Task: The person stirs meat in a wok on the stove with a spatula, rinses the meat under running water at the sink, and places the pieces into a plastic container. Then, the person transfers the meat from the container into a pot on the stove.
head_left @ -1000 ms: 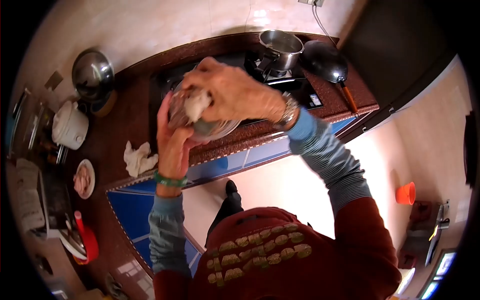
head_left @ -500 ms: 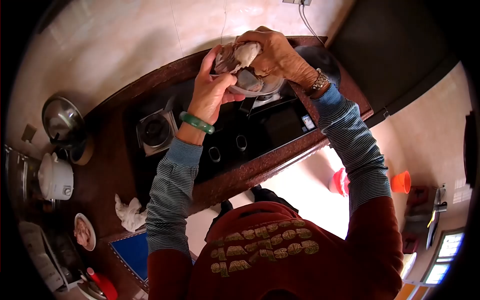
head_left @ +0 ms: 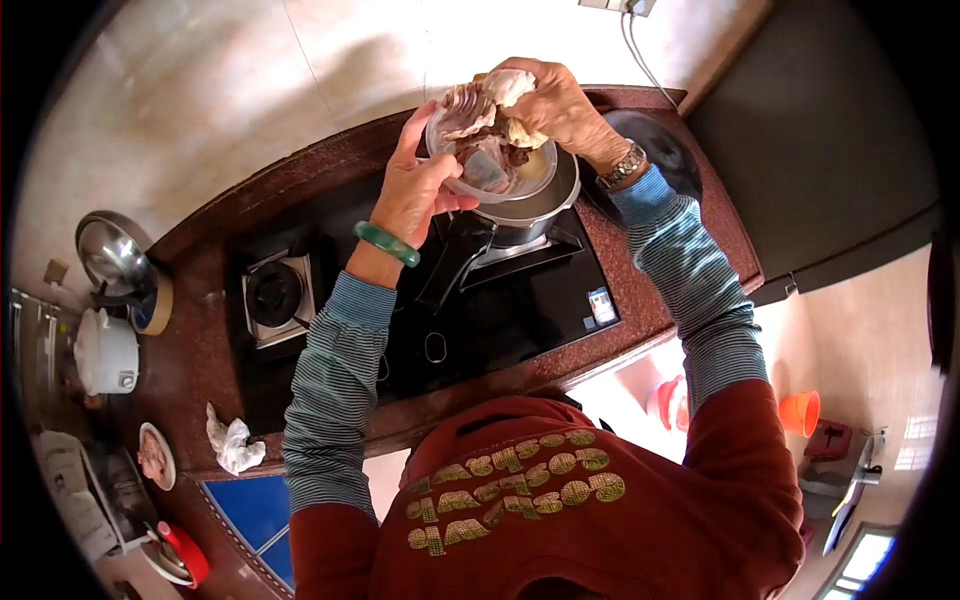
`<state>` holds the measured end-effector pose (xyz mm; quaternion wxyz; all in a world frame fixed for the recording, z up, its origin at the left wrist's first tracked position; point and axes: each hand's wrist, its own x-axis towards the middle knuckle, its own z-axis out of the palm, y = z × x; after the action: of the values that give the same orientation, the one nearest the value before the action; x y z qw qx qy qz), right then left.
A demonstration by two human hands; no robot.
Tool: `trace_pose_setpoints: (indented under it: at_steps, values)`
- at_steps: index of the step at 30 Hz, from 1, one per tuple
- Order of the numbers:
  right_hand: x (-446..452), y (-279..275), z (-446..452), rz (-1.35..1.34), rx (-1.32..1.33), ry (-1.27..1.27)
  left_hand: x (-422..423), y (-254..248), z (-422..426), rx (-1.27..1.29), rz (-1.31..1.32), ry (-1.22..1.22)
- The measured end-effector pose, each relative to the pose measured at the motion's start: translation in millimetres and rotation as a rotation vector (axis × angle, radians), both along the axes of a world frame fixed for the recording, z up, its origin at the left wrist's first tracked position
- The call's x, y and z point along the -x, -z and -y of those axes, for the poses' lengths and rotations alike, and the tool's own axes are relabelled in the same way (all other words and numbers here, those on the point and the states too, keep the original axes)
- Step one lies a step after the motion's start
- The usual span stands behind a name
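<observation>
My left hand (head_left: 410, 192) grips a clear plastic bowl (head_left: 541, 180) by its near left side, with the thumb over the rim. Inside the bowl lie raw meat pieces (head_left: 487, 168), some dark. My right hand (head_left: 560, 112) has its fingers closed on a pale, ribbed piece of meat (head_left: 468, 108) at the bowl's far rim; part of the grip is hidden. Below the bowl, partly covered by it, a metal pot (head_left: 532, 228) with a long black handle (head_left: 452, 272) stands on the right burner.
The black gas stove (head_left: 480, 325) has a second burner (head_left: 274, 293) on the left. A dark round lid or pan (head_left: 655, 150) lies right of the pot. Along the left counter are a white cooker (head_left: 105, 352), a white cloth (head_left: 233, 441) and a plate of meat (head_left: 157, 456).
The view has shifted, and more of the pot now shows under the bowl. The bowl is tipped more toward me, showing its contents. My right hand still has the meat.
</observation>
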<state>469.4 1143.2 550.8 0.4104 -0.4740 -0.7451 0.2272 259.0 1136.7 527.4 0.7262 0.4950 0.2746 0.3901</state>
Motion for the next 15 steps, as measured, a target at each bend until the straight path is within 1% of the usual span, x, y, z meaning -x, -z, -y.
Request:
trace_pose_setpoints:
  at_steps: [2, 3, 6, 7, 8, 9, 10, 11, 12, 14, 15]
  values:
    - [-11, 6, -9, -0.274, 0.062, -0.099, -4, 2, -5, 0.020, -0.052, -0.007]
    - [-17, 6, -10, -0.324, 0.008, -0.244, -5, 3, -7, 0.024, -0.059, -0.016]
    - [-28, 1, -13, -0.388, 0.041, -0.201, -7, 7, -11, 0.031, -0.063, -0.044]
    - [-33, 3, -14, -0.438, 0.004, -0.228, -5, 7, -12, 0.030, -0.045, -0.061]
    - [-33, -3, -11, -0.452, -0.113, -0.245, -3, 8, -11, 0.031, -0.029, -0.076]
    - [-36, -9, -12, -0.334, -0.125, -0.165, 0, 7, -11, 0.016, -0.042, -0.093]
    - [-34, -9, -7, -0.560, -0.030, -0.148, 4, 8, -10, 0.020, -0.048, -0.103]
    - [-20, -22, 6, -0.802, 0.043, -0.125, 8, 11, -10, 0.013, -0.082, -0.090]
    - [-31, -18, 6, -0.813, 0.108, -0.177, 13, 12, -10, 0.004, -0.115, -0.077]
    - [-59, 13, -10, -0.599, 0.081, -0.136, 20, 17, -8, 0.026, -0.117, -0.063]
    - [-63, 26, -13, -0.586, 0.067, -0.183, 23, 19, -6, 0.045, -0.114, -0.048]
